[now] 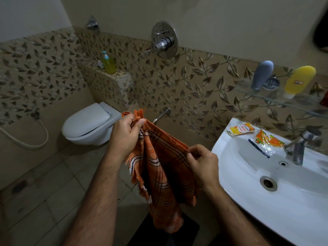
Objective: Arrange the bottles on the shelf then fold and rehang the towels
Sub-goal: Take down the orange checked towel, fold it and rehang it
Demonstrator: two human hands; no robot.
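Held mid-air between toilet (88, 125) and sink (236, 176): orange checked towel (159, 174), thin woven cotton, fringed and fraying at the ends. Left hand (124, 137) fingers pinched shut on a bunched upper corner; right hand (202, 162) fingers clamped on the top hem. Light, limp, no stiffness; best gripped at corners and pulled taut before folding. Grey bottle (262, 75) and yellow bottle (300, 80) on the glass shelf (266, 98), seemingly upright, though blurred.
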